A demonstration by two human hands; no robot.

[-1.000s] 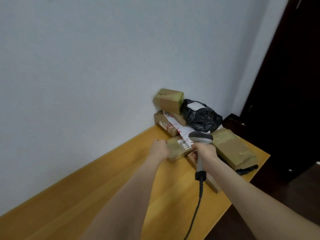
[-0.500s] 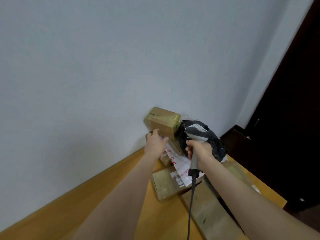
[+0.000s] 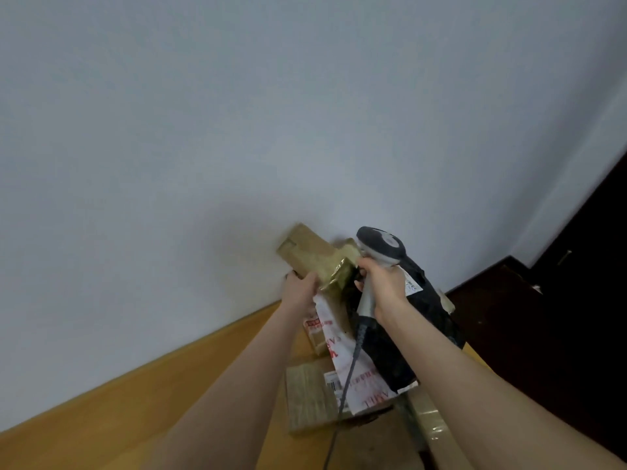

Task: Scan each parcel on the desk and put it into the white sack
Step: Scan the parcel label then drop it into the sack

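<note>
My left hand (image 3: 300, 290) grips a small taped cardboard parcel (image 3: 314, 257) and holds it tilted above the pile by the wall. Right beside it, my right hand (image 3: 385, 286) holds the grey barcode scanner (image 3: 381, 247) by its handle, head pointing toward the parcel. The scanner's cable (image 3: 346, 385) hangs down over the pile. Below lie a black plastic mailer (image 3: 420, 330), a white mailer with red print (image 3: 342, 354), a flat brown parcel with a barcode label (image 3: 310, 395) and another box (image 3: 317, 334). The white sack is out of view.
The wooden desk (image 3: 135, 412) runs along a pale wall (image 3: 237, 130). Another taped brown parcel (image 3: 432, 422) lies at the lower right. A dark door and dark furniture (image 3: 543, 317) stand to the right past the desk's end.
My left hand left the flat parcel on the desk, reached up to the top box of the pile and lifted and tilted it. My right hand rose with the scanner alongside.
</note>
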